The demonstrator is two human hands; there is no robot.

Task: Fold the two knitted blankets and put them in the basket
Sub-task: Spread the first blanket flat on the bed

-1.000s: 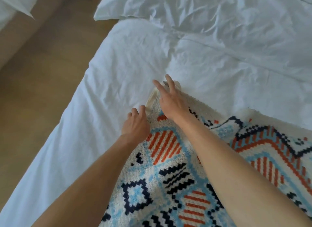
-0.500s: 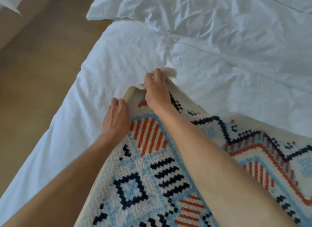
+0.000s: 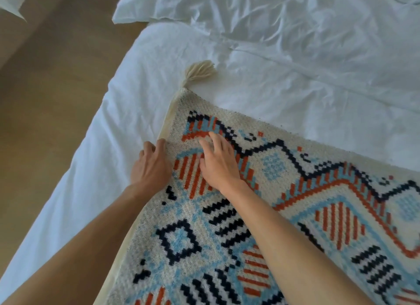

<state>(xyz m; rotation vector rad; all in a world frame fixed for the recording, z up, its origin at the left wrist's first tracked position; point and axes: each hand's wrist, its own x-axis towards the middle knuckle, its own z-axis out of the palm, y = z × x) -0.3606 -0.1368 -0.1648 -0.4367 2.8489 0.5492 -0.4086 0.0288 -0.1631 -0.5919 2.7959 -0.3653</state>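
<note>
A cream knitted blanket [image 3: 284,213] with blue, navy and orange patterns lies flat on the white bed, filling the lower right. Its far corner ends in a cream tassel [image 3: 200,71] spread on the sheet. My left hand [image 3: 151,166] rests at the blanket's left edge, fingertips touching the hem. My right hand [image 3: 218,164] lies on top of the blanket just below the corner, fingers loosely spread and pressing the knit. Neither hand grips anything. No basket or second blanket is in view.
The bed's white sheet [image 3: 136,104] is wrinkled, with a crumpled white duvet [image 3: 272,16] across the top. The bed's left edge drops to a wooden floor [image 3: 50,89]. A white cloth corner [image 3: 11,2] shows at top left.
Both hands had pinched and lifted the blanket corner; now the corner lies flat with its tassel laid out, and both hands have let go and slid back onto the knit.
</note>
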